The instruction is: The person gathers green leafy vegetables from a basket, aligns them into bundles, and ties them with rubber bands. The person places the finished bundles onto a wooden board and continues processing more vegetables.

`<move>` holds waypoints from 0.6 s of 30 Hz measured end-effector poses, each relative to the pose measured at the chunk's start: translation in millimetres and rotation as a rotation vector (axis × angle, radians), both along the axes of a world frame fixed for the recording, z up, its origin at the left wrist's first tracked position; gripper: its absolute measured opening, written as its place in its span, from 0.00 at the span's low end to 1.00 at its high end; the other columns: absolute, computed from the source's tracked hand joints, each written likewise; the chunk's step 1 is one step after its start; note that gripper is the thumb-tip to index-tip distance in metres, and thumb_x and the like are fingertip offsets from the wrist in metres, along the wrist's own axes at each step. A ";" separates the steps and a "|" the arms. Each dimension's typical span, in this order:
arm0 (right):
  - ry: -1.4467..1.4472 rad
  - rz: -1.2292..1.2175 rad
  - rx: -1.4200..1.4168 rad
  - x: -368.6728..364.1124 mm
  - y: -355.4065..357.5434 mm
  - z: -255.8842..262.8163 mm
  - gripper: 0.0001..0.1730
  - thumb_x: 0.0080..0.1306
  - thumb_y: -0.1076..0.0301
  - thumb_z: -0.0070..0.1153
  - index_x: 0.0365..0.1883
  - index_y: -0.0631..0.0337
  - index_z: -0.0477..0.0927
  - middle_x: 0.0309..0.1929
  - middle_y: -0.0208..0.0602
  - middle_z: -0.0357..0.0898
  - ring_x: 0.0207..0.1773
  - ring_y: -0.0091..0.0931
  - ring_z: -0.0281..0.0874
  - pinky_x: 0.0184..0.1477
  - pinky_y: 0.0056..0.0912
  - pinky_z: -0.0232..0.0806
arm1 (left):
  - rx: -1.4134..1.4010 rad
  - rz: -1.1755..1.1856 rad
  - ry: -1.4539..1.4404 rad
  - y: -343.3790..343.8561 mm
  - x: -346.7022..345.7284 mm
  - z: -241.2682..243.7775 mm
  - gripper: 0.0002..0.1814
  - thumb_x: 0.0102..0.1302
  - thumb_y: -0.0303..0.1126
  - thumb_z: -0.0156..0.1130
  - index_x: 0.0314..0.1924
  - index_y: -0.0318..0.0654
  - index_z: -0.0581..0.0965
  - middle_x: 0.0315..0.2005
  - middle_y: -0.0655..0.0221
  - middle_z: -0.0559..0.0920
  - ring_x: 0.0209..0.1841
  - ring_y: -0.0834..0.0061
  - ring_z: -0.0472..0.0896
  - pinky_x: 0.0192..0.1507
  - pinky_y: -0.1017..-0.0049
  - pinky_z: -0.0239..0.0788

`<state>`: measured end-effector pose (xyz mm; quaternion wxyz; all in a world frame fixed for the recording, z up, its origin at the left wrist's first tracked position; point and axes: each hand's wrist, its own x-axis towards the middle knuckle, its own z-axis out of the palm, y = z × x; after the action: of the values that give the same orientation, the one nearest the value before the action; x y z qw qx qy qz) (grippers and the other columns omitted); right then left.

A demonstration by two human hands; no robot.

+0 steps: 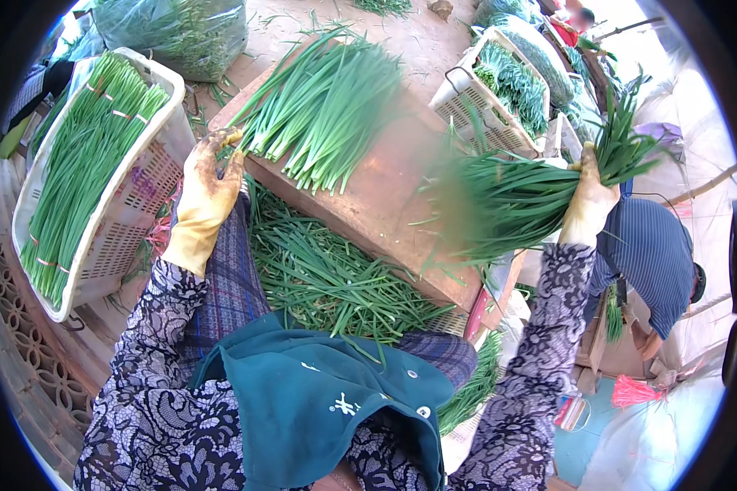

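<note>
My right hand (pixel 589 190), in a pale yellow glove, is closed around a bunch of long green leaves like garlic chives (pixel 522 193) above the right end of a wooden board (pixel 374 208). A pile of similar chives (pixel 325 110) lies on the board's left part, pale stem ends towards me. Beside that pile is my left hand (pixel 212 178), in a stained yellow glove, thumb and fingers apart. Its fingertips are near the stems, and nothing is held in it. Loose leaves (pixel 338 276) lie between my knees below the board.
A white plastic crate (pixel 175 101) of banded chives stands at the left, with a stuffed clear bag (pixel 172 37) behind it. Another filled crate (pixel 485 107) is at the back right. A person in a striped shirt (pixel 648 245) bends over at the right, near pink ties (pixel 635 391).
</note>
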<state>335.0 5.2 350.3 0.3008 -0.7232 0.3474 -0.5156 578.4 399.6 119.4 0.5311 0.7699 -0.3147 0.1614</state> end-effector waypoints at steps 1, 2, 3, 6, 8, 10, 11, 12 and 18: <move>-0.041 0.007 0.010 -0.5 7.3 -3.4 0.13 0.67 0.62 0.70 0.40 0.62 0.84 0.25 0.31 0.82 0.26 0.20 0.74 0.31 0.26 0.66 | 0.006 0.004 -0.002 0.8 -0.8 -1.2 0.16 0.62 0.19 0.67 0.51 0.34 0.81 0.48 0.57 0.86 0.52 0.58 0.84 0.59 0.65 0.73; -0.057 0.050 -0.066 1.6 8.1 -7.3 0.13 0.67 0.63 0.69 0.41 0.63 0.84 0.25 0.30 0.82 0.26 0.20 0.74 0.32 0.26 0.66 | 0.012 0.008 -0.004 0.6 -0.9 -3.6 0.17 0.62 0.19 0.67 0.51 0.35 0.81 0.47 0.57 0.86 0.52 0.58 0.84 0.58 0.65 0.73; 0.029 -0.018 -0.119 -5.2 1.0 -3.8 0.13 0.66 0.63 0.70 0.41 0.64 0.84 0.26 0.30 0.82 0.26 0.20 0.75 0.33 0.26 0.67 | 0.012 -0.007 -0.014 -2.0 0.8 -2.6 0.17 0.62 0.19 0.66 0.52 0.35 0.81 0.47 0.57 0.85 0.51 0.57 0.84 0.58 0.64 0.73; -0.097 0.024 -0.011 -22.2 -19.8 5.8 0.14 0.64 0.62 0.72 0.38 0.64 0.83 0.27 0.31 0.82 0.27 0.21 0.75 0.34 0.28 0.68 | -0.007 0.000 -0.011 -0.3 3.7 -10.4 0.16 0.62 0.21 0.66 0.51 0.36 0.81 0.46 0.56 0.85 0.51 0.54 0.83 0.57 0.62 0.73; -0.287 -0.015 0.332 -44.6 -15.4 19.2 0.11 0.66 0.63 0.70 0.33 0.59 0.81 0.28 0.31 0.80 0.29 0.25 0.77 0.35 0.32 0.72 | 0.030 0.024 -0.010 4.6 3.0 -10.4 0.16 0.62 0.21 0.67 0.51 0.36 0.81 0.46 0.56 0.85 0.51 0.53 0.83 0.58 0.61 0.73; -0.564 0.391 0.646 -114.3 -68.6 21.1 0.06 0.73 0.68 0.59 0.39 0.60 0.80 0.31 0.32 0.80 0.36 0.26 0.82 0.41 0.31 0.76 | 0.005 0.005 -0.008 3.0 1.4 -6.5 0.15 0.62 0.21 0.66 0.51 0.36 0.81 0.46 0.56 0.85 0.51 0.53 0.83 0.58 0.61 0.73; -0.408 0.154 0.484 -115.1 -50.0 13.3 0.10 0.73 0.63 0.58 0.42 0.60 0.81 0.35 0.36 0.83 0.40 0.32 0.84 0.50 0.42 0.79 | 0.006 0.011 -0.011 7.4 2.4 -4.9 0.15 0.62 0.21 0.66 0.50 0.35 0.81 0.46 0.56 0.85 0.51 0.53 0.83 0.58 0.61 0.73; -0.412 0.075 0.523 -116.3 -32.7 5.0 0.12 0.72 0.62 0.58 0.46 0.62 0.81 0.39 0.38 0.84 0.42 0.34 0.85 0.51 0.44 0.80 | -0.006 0.012 -0.013 7.7 2.8 -4.5 0.15 0.62 0.21 0.66 0.50 0.35 0.81 0.46 0.56 0.85 0.51 0.53 0.83 0.57 0.62 0.73; 0.170 -0.312 -0.012 -148.8 -35.8 -93.3 0.22 0.68 0.65 0.65 0.58 0.67 0.81 0.51 0.46 0.84 0.48 0.32 0.83 0.53 0.36 0.74 | 0.004 0.003 -0.031 -3.1 0.2 -4.1 0.16 0.61 0.21 0.67 0.50 0.35 0.81 0.46 0.54 0.85 0.50 0.53 0.84 0.56 0.63 0.74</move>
<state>186.2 -30.5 257.0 0.1821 -0.7033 0.4765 -0.4951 578.6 396.6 115.3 0.5246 0.7688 -0.3222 0.1732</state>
